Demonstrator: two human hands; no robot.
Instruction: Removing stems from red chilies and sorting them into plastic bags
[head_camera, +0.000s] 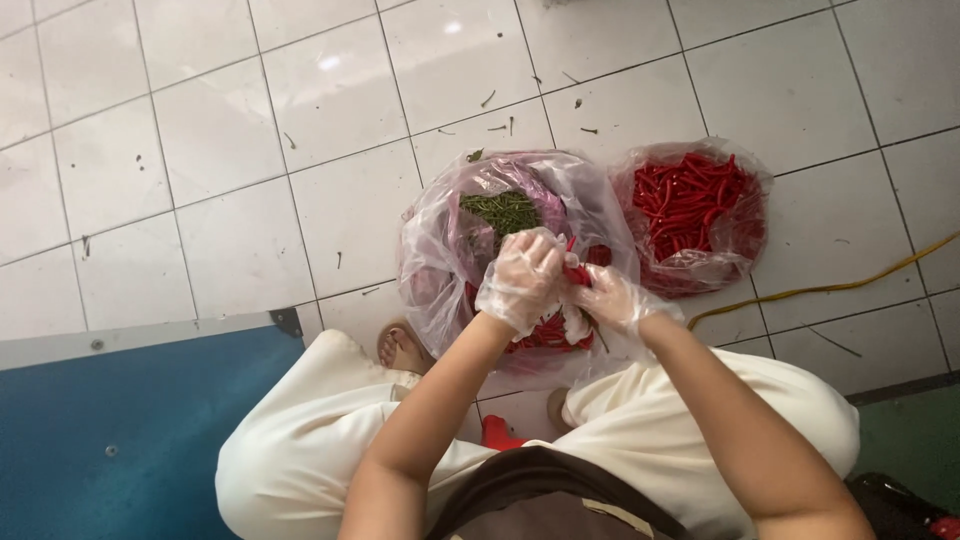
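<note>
Thin, crinkled clear plastic gloves cover my left hand (522, 278) and my right hand (612, 298), slightly cloudy and shiny where they wrinkle. The chillies (577, 273) between my fingers have smooth, glossy red skin. The clear plastic bag (440, 250) under them is filmy and creased, catching light, and the second bag (745, 235) of red chillies looks the same. The floor tiles (220, 130) are glazed white ceramic, shiny. My trousers (300, 440) are soft, matt cream cloth.
</note>
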